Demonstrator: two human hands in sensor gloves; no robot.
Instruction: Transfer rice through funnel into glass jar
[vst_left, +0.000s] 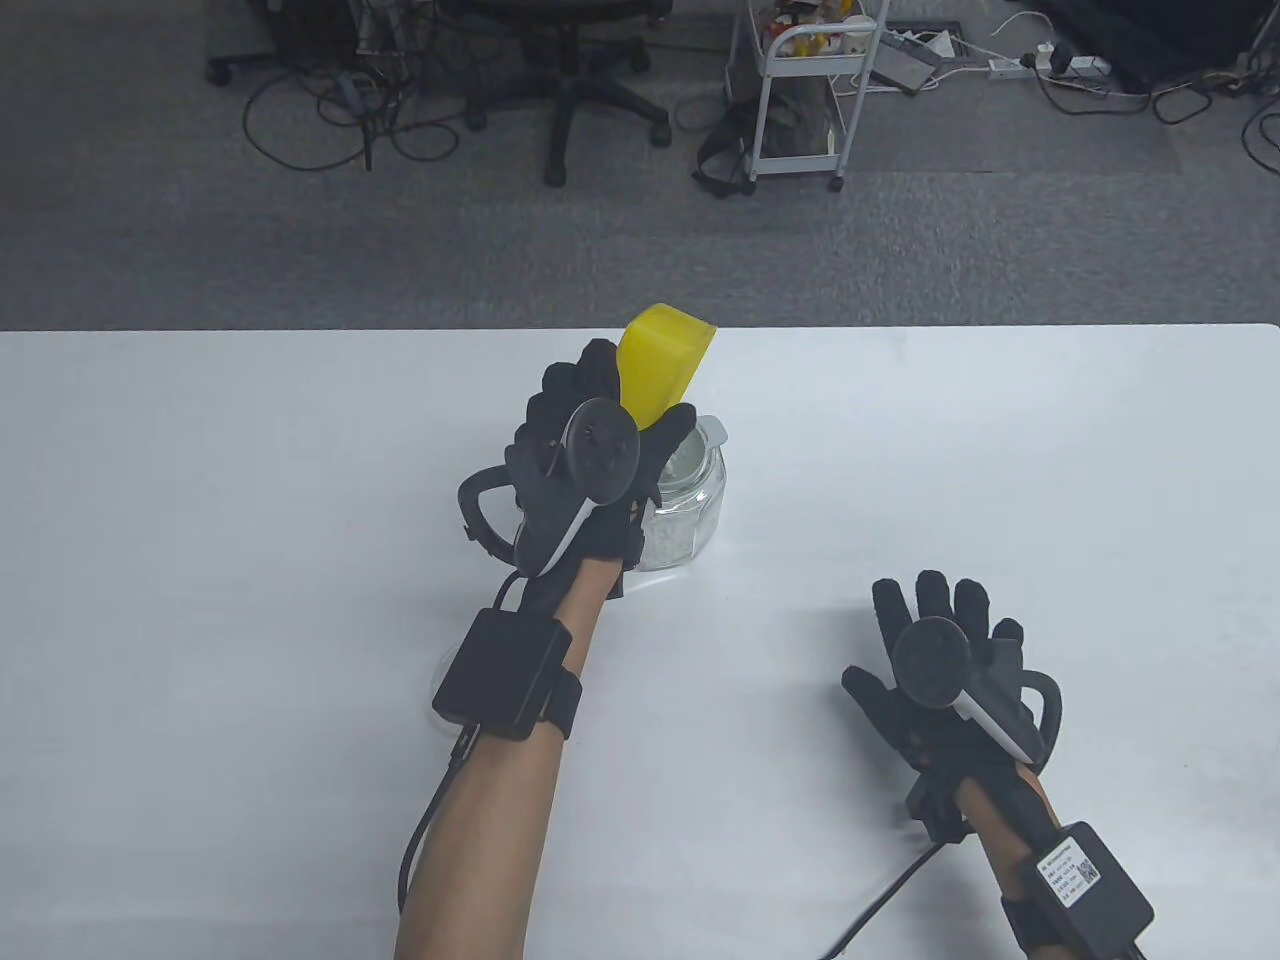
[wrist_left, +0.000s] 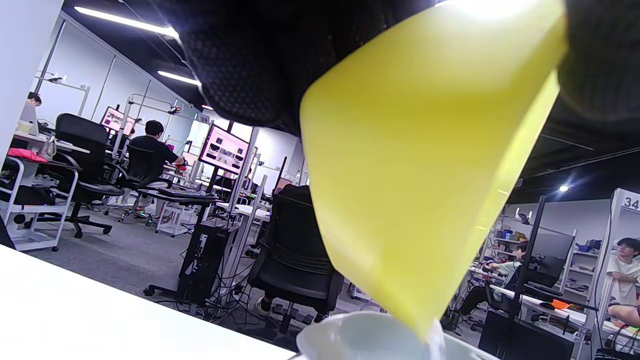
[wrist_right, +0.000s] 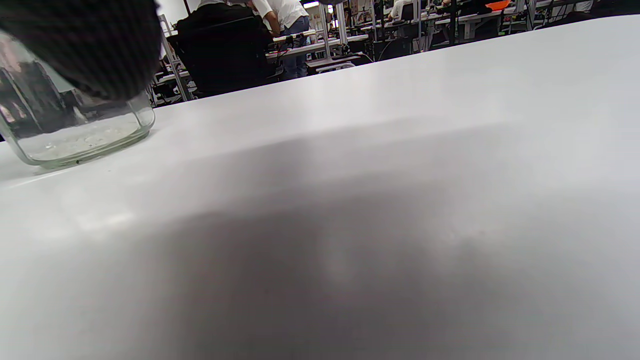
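The left hand grips a yellow scoop and holds it tilted over the glass jar, at the 12 o'clock position from the person's left forearm, near the table centre. In the left wrist view the lowest corner of the yellow scoop sits directly above a pale funnel seated in the jar mouth, and a thin stream of rice appears to leave that corner. The jar stands upright on the table, its lower part filled with white rice; the funnel rim shows only partly behind the hand. Risk, as a judgement: the pour point lies near the funnel rim at roughly 3 o'clock, so a small drift of the scoop in that direction would send grains over the edge onto the table. A steeper tilt could release the load faster than the funnel neck passes it, causing backup and overflow. The jar is not steadied by the other hand, so a knock from the left hand could shift or tip it. At 4 o'clock from the jar, well apart, the right hand rests flat on the table with fingers spread, holding nothing. In the right wrist view the jar base shows clear glass with a pale layer of rice at the bottom
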